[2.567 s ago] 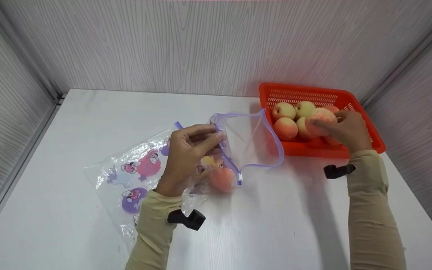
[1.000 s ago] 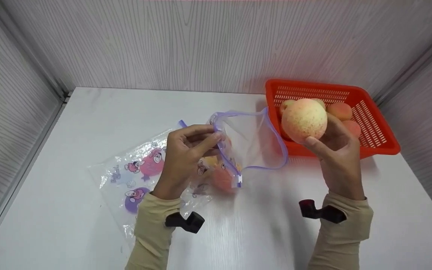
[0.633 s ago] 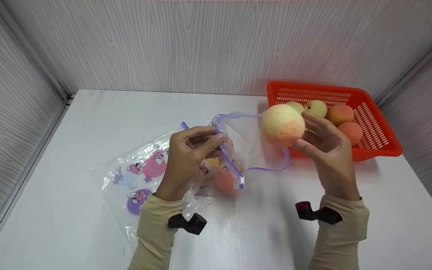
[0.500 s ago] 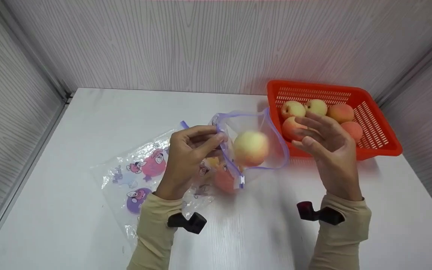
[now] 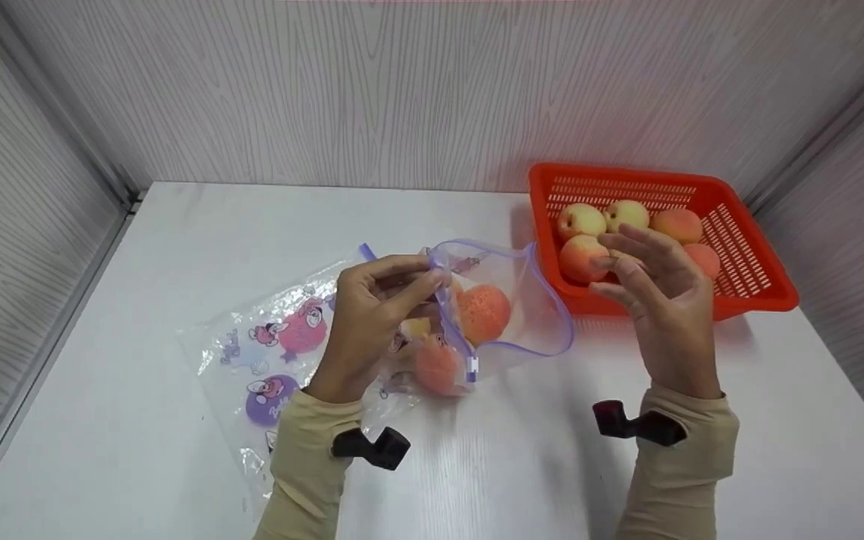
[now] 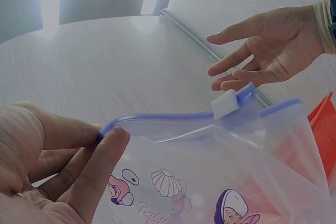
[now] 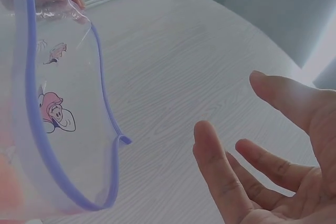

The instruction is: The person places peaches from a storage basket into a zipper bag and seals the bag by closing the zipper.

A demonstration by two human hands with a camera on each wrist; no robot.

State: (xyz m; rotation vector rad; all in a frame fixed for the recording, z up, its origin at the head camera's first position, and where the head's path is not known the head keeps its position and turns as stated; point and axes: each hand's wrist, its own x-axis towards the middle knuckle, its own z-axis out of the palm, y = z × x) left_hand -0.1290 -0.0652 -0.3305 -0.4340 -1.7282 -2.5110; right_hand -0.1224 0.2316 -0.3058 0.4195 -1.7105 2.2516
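My left hand [image 5: 376, 322] pinches the purple-edged rim of a clear zipper bag [image 5: 526, 330] printed with cartoon figures; its mouth gapes toward the right. A white slider [image 6: 226, 104] sits on the bag's purple zip strip in the left wrist view. Inside the bag lies a peach [image 5: 484, 313], with another peach [image 5: 438, 367] seen through the plastic below it. My right hand [image 5: 664, 300] hovers right of the bag, its fingers spread and holding nothing, in front of the red basket [image 5: 754, 292]. In the right wrist view its fingers are apart from the bag.
Several peaches [image 5: 580, 221] sit in the red basket at the back right of the white table [image 5: 252, 225]. A second printed clear bag [image 5: 226, 352] lies flat to the left, partly under my left forearm. Grey wood-grain panels [image 5: 327, 90] enclose the table at the back and sides.
My right hand brought a peach from the basket to the bag's mouth and let it go; it dropped inside. The bag's rim sagged slightly. My left hand kept its pinch.
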